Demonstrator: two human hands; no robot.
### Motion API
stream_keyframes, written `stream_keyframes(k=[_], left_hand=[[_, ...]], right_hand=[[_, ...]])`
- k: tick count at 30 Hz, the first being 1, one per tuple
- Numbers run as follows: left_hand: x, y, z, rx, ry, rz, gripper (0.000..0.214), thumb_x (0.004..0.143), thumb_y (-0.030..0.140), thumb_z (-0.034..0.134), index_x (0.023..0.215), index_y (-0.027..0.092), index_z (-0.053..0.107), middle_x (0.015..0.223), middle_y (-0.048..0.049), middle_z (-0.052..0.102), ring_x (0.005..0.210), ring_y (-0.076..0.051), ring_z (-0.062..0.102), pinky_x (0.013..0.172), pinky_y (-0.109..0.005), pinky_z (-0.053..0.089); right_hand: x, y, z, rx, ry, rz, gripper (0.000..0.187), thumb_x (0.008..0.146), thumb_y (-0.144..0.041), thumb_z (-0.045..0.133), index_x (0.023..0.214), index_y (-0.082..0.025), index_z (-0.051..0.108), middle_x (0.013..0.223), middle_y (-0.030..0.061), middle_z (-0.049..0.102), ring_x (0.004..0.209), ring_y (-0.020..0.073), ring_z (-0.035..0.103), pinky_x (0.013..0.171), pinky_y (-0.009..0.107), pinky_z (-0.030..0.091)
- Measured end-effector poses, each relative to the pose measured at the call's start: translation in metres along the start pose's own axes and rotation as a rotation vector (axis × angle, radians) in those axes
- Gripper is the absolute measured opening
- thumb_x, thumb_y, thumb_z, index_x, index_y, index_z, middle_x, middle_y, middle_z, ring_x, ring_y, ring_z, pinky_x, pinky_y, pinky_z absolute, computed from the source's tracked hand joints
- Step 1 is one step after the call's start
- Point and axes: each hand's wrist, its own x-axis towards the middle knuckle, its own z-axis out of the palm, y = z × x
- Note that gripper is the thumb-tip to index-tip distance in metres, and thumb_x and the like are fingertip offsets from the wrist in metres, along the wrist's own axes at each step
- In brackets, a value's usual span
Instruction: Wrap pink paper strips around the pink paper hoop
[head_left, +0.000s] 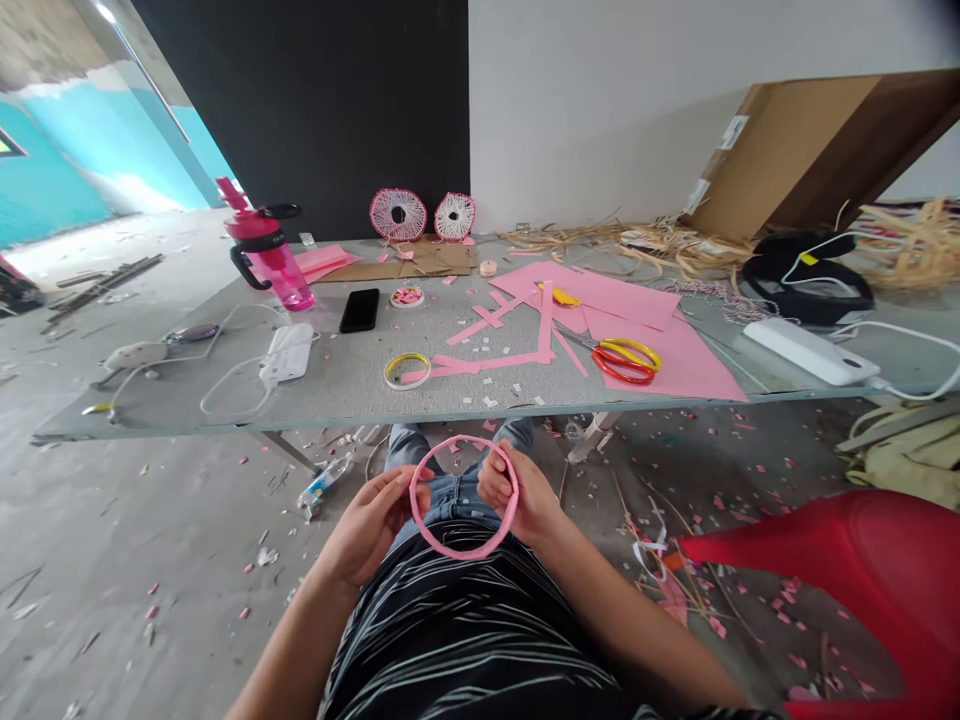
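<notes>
Over my lap I hold a ring wrapped in pink paper (463, 553) between both hands. My left hand (381, 515) pinches its left side, and my right hand (521, 495) grips it at the upper right, fingers curled. On the table ahead lie pink paper strips (545, 325) and a roll of tape (407, 371). Scissors with red and yellow handles (626, 362) rest on pink sheets (682, 355). Beside the strips is a yellow cutter (562, 297). A small round dish of pink bits (407, 297) sits farther back.
A pink bottle (270, 255), a black phone (360, 310) and a white power strip (289, 352) occupy the table's left. Two string-wound rings (398, 215) lean at the back. At right are a white power bank (806, 352), a cardboard box (795, 150) and a red stool (862, 580).
</notes>
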Motion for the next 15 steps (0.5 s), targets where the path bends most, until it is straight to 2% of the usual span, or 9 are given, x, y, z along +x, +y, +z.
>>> stream_keyframes(k=[4, 7, 9, 11, 13, 15], left_hand=[[0.001, -0.003, 0.002, -0.217, -0.024, -0.052, 0.031, 0.076, 0.043, 0.079, 0.081, 0.014, 0.07, 0.057, 0.0016, 0.05, 0.053, -0.009, 0.041, 0.052, -0.022, 0.036], [0.0, -0.003, 0.001, -0.267, -0.049, -0.058, 0.029, 0.078, 0.04, 0.079, 0.074, 0.014, 0.067, 0.057, 0.0022, 0.046, 0.053, -0.009, 0.037, 0.051, -0.023, 0.036], [-0.001, -0.001, 0.001, -0.235, -0.055, -0.055, 0.031, 0.079, 0.04, 0.078, 0.069, 0.015, 0.064, 0.057, 0.0018, 0.046, 0.053, -0.009, 0.036, 0.052, -0.023, 0.036], [-0.002, 0.001, 0.001, -0.193, -0.05, -0.051, 0.032, 0.08, 0.04, 0.078, 0.066, 0.015, 0.062, 0.057, 0.0015, 0.046, 0.053, -0.009, 0.037, 0.052, -0.023, 0.036], [-0.003, 0.002, 0.003, -0.158, -0.042, -0.05, 0.033, 0.08, 0.041, 0.077, 0.067, 0.015, 0.062, 0.057, 0.0014, 0.047, 0.054, -0.009, 0.038, 0.053, -0.023, 0.036], [-0.004, 0.003, 0.005, -0.141, -0.035, -0.056, 0.033, 0.08, 0.042, 0.077, 0.069, 0.015, 0.062, 0.058, 0.0017, 0.049, 0.055, -0.009, 0.039, 0.053, -0.022, 0.036]], right_hand=[[0.0, 0.003, -0.006, -0.199, 0.025, -0.013, 0.048, 0.084, -0.063, 0.066, 0.066, -0.02, 0.054, 0.046, -0.0059, 0.046, 0.041, 0.0083, 0.036, 0.045, 0.023, 0.03], [0.001, -0.006, -0.012, -0.529, 0.035, -0.124, 0.05, 0.093, -0.064, 0.051, 0.088, -0.017, 0.066, 0.066, 0.0027, 0.067, 0.052, 0.0134, 0.055, 0.053, 0.026, 0.044], [0.002, -0.018, -0.012, -0.84, 0.001, -0.293, 0.043, 0.096, -0.056, 0.051, 0.11, -0.018, 0.067, 0.09, 0.0076, 0.074, 0.071, 0.0176, 0.066, 0.067, 0.031, 0.053], [0.004, -0.029, -0.007, -1.178, -0.086, -0.514, 0.034, 0.098, -0.043, 0.057, 0.121, -0.02, 0.064, 0.109, 0.0104, 0.074, 0.092, 0.021, 0.069, 0.084, 0.036, 0.054], [0.007, -0.035, 0.0, -1.464, -0.206, -0.711, 0.028, 0.1, -0.034, 0.057, 0.123, -0.02, 0.064, 0.117, 0.0115, 0.073, 0.104, 0.0231, 0.067, 0.095, 0.039, 0.051], [0.01, -0.035, 0.009, -1.663, -0.303, -0.846, 0.026, 0.103, -0.029, 0.052, 0.122, -0.019, 0.065, 0.115, 0.0111, 0.074, 0.104, 0.0233, 0.067, 0.095, 0.039, 0.05]])
